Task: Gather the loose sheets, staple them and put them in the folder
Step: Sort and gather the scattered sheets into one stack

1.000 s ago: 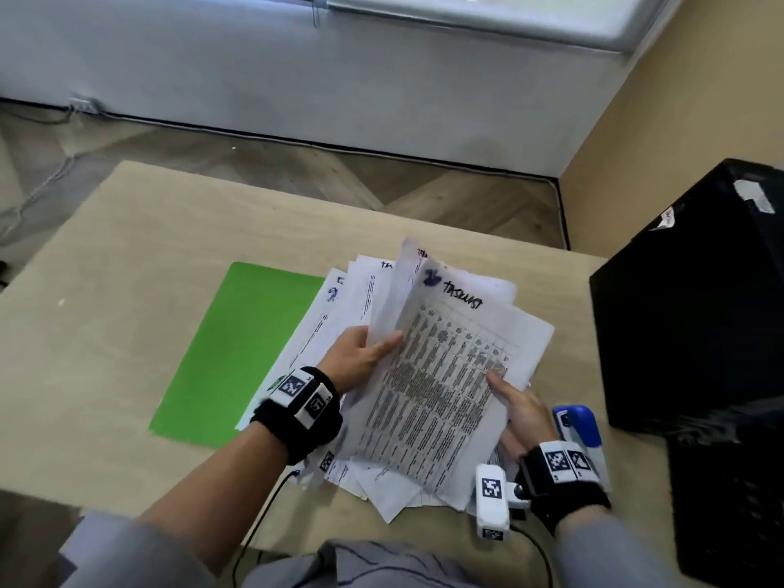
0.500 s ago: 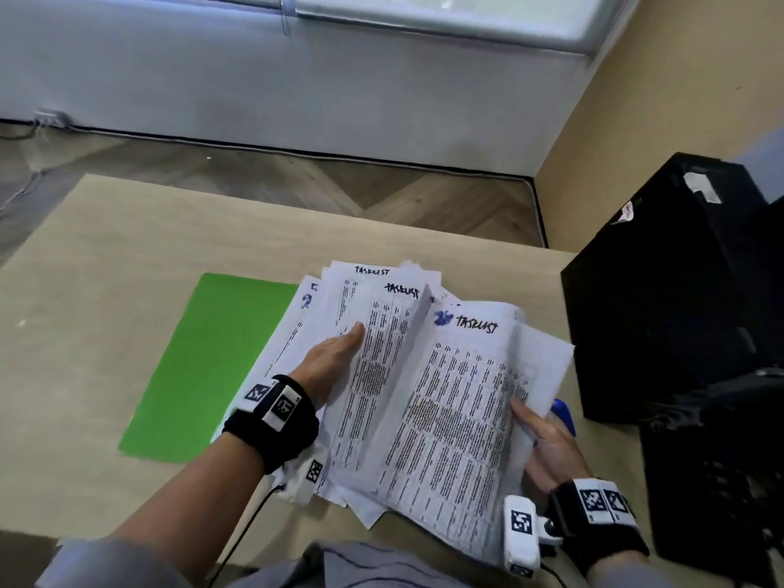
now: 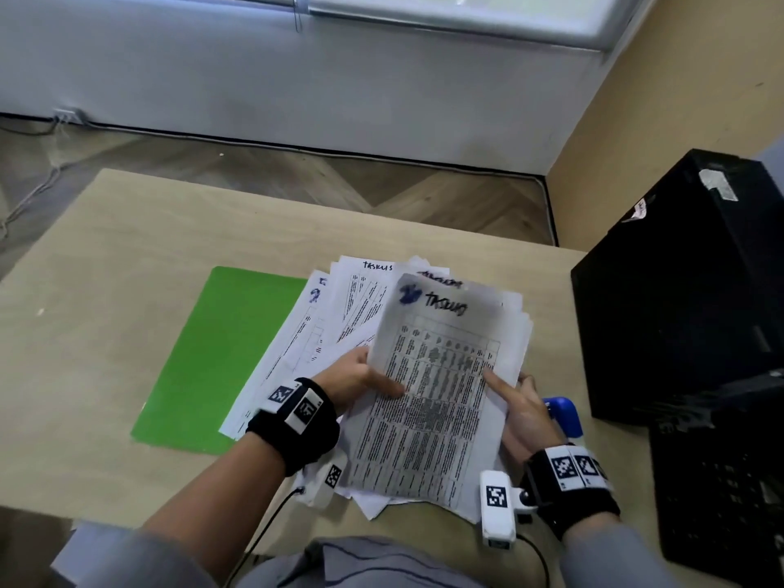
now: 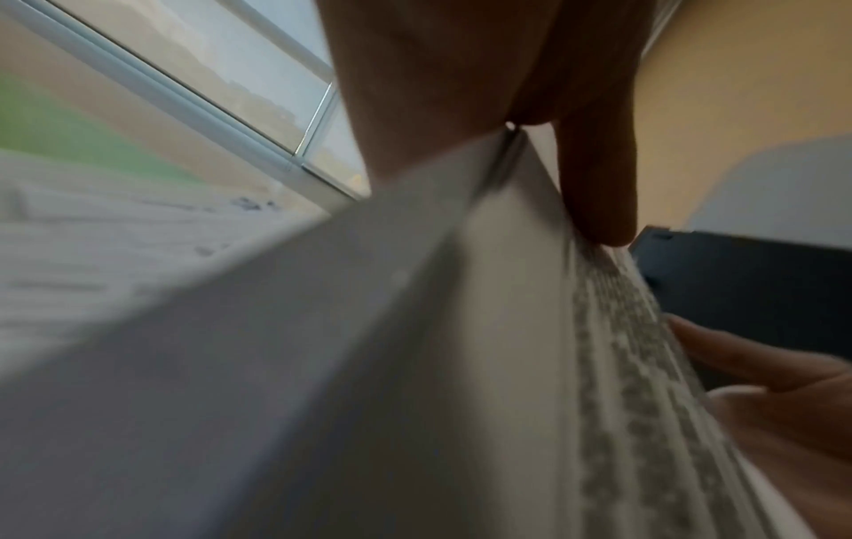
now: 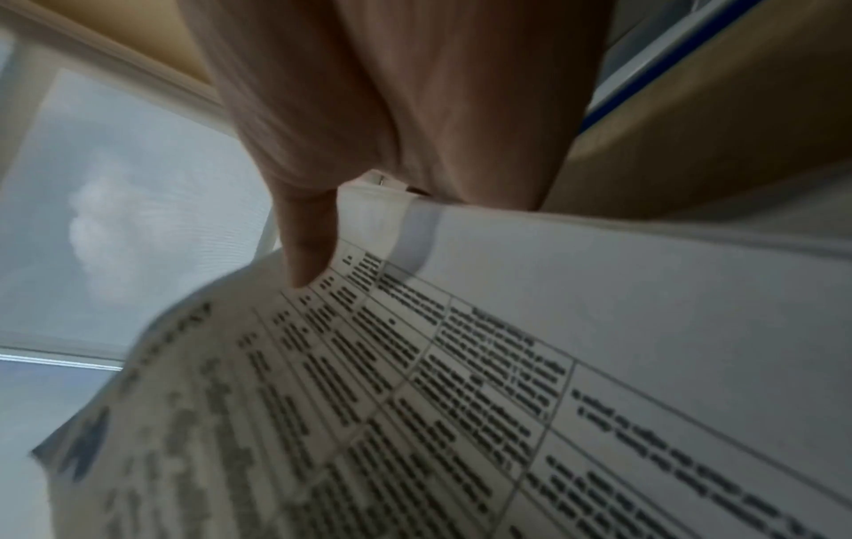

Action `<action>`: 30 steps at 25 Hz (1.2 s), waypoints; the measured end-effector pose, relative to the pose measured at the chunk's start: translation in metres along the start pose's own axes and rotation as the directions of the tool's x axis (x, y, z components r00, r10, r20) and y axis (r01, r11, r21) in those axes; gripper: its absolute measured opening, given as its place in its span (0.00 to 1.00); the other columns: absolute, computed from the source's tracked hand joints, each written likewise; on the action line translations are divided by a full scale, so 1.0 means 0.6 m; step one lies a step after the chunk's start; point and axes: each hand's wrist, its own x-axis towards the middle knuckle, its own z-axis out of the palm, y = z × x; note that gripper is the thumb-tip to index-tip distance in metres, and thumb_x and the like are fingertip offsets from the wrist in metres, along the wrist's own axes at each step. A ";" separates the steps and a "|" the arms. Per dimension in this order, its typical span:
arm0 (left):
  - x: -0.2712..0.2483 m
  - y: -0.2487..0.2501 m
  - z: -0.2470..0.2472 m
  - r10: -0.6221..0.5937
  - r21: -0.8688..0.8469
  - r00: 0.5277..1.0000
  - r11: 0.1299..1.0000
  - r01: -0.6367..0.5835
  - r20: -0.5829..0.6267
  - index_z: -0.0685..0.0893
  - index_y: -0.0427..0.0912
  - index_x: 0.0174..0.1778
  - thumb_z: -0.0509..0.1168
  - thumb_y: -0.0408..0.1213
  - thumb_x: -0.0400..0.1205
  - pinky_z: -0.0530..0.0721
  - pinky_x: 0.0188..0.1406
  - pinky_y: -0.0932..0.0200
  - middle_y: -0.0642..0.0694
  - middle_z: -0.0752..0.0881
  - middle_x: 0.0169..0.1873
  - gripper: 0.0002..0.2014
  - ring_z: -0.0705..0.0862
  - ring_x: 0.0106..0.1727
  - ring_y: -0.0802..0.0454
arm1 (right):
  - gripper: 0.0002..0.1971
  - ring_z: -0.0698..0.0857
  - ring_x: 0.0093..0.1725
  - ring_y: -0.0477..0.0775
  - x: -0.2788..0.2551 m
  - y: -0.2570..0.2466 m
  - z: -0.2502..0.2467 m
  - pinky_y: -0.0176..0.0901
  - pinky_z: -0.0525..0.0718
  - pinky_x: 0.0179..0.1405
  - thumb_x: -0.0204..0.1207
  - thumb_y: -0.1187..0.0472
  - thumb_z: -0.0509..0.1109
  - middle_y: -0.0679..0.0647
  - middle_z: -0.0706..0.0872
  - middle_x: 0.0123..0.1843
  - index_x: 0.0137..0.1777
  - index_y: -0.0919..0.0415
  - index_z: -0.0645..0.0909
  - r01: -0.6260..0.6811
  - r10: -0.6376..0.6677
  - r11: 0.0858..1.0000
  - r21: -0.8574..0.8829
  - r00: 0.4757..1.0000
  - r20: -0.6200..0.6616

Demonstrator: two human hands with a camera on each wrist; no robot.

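A bundle of printed sheets [image 3: 432,401], headed with a handwritten title, is lifted off the table between both hands. My left hand [image 3: 360,381] pinches its left edge, thumb on top. My right hand [image 3: 515,403] grips its right edge, thumb laid on the print. The left wrist view shows the sheets [image 4: 530,328] edge-on under the thumb; the right wrist view shows the printed sheets [image 5: 415,383] under the right thumb. More loose sheets [image 3: 339,316] lie fanned beneath, partly over the green folder [image 3: 225,354]. A blue stapler [image 3: 562,411] peeks out behind my right hand.
A black computer tower [image 3: 687,290] stands on the wooden table [image 3: 127,256] at the right, with a dark keyboard [image 3: 717,502] in front of it. The floor and a white wall base lie beyond the table's far edge.
The opened top sheets have been brought together into one bundle. My left hand moved right from the lower pile onto the bundle's left edge, and the bundle is now raised between both hands.
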 end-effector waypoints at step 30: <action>0.082 -0.050 -0.046 0.102 0.608 0.849 0.742 0.283 -0.519 0.83 0.41 0.49 0.66 0.34 0.79 0.73 0.42 0.61 0.45 0.84 0.43 0.05 0.80 0.45 0.47 | 0.12 0.89 0.50 0.68 -0.034 0.070 -0.036 0.67 0.85 0.58 0.78 0.71 0.70 0.68 0.90 0.52 0.61 0.72 0.83 -0.209 0.134 0.952 -0.224 0.941 -0.310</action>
